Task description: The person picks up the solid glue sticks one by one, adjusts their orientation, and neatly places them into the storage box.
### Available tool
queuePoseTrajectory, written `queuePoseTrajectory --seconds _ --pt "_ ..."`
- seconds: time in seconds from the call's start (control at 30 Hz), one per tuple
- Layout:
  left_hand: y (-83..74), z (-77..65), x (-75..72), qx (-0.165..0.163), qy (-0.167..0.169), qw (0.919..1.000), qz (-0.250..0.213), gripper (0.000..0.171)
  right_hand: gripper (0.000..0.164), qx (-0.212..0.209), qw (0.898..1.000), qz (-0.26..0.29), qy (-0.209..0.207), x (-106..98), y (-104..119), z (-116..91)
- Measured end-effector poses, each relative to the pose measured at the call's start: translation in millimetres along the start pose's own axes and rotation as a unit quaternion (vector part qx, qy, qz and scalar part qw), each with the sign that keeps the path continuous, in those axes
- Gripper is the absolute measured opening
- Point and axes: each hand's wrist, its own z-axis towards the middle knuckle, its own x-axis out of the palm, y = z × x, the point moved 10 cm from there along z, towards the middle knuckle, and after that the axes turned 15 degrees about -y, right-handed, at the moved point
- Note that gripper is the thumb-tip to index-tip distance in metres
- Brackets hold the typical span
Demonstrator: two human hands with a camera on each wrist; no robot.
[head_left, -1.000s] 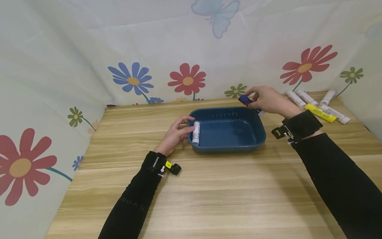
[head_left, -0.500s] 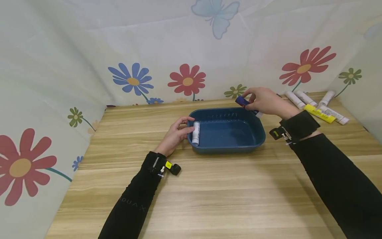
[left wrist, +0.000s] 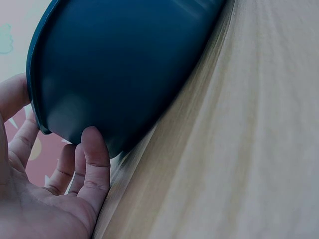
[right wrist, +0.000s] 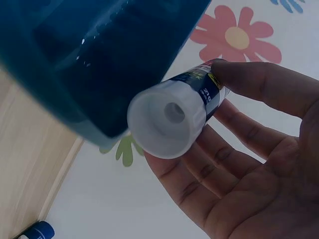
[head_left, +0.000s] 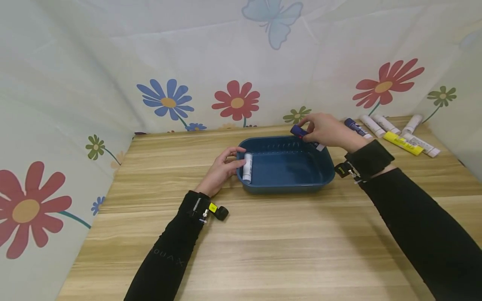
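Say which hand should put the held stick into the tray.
Probably the right hand: it pinches the blue stick at the right end of the tray; the left hand grips the left end.

Pale wood-grain table (head_left: 286, 251), blue basin (head_left: 284, 189), white tubes (head_left: 372, 126) (bunched at right), yellow tube (head_left: 403, 143), navy-and-white tube (head_left: 357, 128).

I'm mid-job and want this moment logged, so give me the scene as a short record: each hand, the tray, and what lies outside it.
left hand: grips the left end of the blue tray
right hand: pinches a blue glue stick at the tray's far right corner
tray: on the wooden table, white tube lying inside at its left end
outside, right: second blue glue stick, four white tubes, yellow tube
unclear: whether the left thumb touches the white tube
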Motion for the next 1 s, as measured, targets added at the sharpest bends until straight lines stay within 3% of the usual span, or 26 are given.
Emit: queuePoseTrajectory --seconds 0.4,0.67,1.0 --pt "-11.5 -5.6 2.4 -0.006 0.016 0.9998 -0.009 0.042 0.038 -0.038 0.999 -0.024 0.024 13 28 6" --pt "0.7 1.2 1.2 -0.006 0.009 0.9999 -0.005 0.040 0.037 -0.042 0.997 -0.034 0.046 30 30 7" --pt "-0.1 1.7 -0.4 0.005 0.004 1.0000 -0.001 0.038 0.036 -0.041 0.997 -0.028 0.056 39 35 9"
